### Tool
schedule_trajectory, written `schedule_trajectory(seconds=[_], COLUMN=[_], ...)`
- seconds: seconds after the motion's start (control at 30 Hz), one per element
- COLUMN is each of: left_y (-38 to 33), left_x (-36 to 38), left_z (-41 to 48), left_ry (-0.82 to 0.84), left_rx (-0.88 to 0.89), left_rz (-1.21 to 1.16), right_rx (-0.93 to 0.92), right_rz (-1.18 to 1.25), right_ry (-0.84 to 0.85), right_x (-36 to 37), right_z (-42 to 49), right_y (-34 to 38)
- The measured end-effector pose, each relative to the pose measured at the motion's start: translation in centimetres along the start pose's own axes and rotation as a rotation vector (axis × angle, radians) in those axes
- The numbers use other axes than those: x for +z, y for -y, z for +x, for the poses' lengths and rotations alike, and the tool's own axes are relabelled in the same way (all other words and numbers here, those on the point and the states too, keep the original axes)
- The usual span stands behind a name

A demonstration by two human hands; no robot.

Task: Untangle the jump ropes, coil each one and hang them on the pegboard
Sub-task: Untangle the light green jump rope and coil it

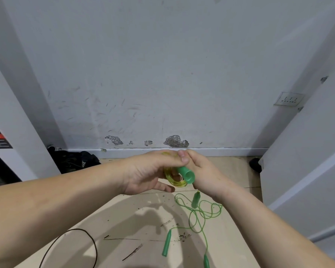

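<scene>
Wall goes first, right? It is the biggest thing.

Yes. It is grey, with scratches and dark spots near the bottom. Under it is the tan floor.

What comes next?

The two arms. They reach in from both sides, and the hands meet in the middle, up off the floor. The left hand curls its fingers over a coiled rope. It is yellow-green and wound into a small ring. The thumb sticks out straight under the ring.

And the right hand?

Its fingers wrap round a green handle. That handle pokes out toward us, right beside the ring. The two hands touch at the top.

Is there more rope?

A loose green rope lies on the floor in messy loops, below the hands. It has a floor handle nearer to us and an edge handle at the very bottom. A blurry handle shows just under the right hand. I cannot tell which rope it belongs to.

Anything else?

A thin black cord bends in an arc on the floor at the left. A black cloth sits by the wall. A small socket is on the right wall.
</scene>
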State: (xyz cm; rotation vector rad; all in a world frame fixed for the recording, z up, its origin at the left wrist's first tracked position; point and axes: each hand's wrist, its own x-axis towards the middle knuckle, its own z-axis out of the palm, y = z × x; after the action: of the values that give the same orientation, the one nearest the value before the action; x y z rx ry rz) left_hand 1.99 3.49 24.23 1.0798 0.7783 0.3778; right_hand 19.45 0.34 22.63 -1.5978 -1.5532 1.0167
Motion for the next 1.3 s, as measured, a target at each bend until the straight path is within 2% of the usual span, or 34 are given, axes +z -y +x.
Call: schedule_trajectory(seconds=[0.13,0.33,0.47,0.57,0.63,0.7,0.83,1.07,1.2,1.3], left_y=[0.3,0.7,1.2,1.2,1.0,0.8,1.2,0.4,0.7,0.6], left_x=[-0.1,-0.3,-1.1,-1.6,-1.9,-2.0,-2.0,-0.6,-1.1,-1.7], left_z=[0.3,0.8,1.1,0.6,0.3,0.1,-0.1,0.1,0.5,0.7], left_ry=[-0.111,-0.127,-0.194,-0.214,-0.241,-0.249,-0.119,-0.078,-0.176,-0.183], left_rx=[0.008,-0.011,-0.071,-0.092,-0.066,-0.052,-0.04,-0.098,0.021,0.083], left_rz=[0.102,0.09,0.34,0.646,0.71,0.723,0.623,0.155,0.378,0.298], right_rx=[0.028,0.051,0.114,0.21,0.225,0.195,0.141,0.058,0.07,0.095], right_rz=[-0.004,-0.117,-0.171,-0.029,0.096,0.141,0.149,0.2,0.186,0.122], right_ry=[0.034,-0.018,-0.124,-0.175,-0.159,-0.131,-0.096,0.042,0.08,0.061], right_x=[0.3,0.2,-0.3,-1.1,-1.3,-1.1,-0.7,-0.1,0.0,-0.2], right_z=[-0.1,0.0,0.2,0.2,-0.1,-0.2,-0.2,-0.4,-0.6,-0.7], right_y=[-0.2,0.0,-0.4,-1.0,-0.9,-0.6,-0.3,0.4,0.5,0.5])
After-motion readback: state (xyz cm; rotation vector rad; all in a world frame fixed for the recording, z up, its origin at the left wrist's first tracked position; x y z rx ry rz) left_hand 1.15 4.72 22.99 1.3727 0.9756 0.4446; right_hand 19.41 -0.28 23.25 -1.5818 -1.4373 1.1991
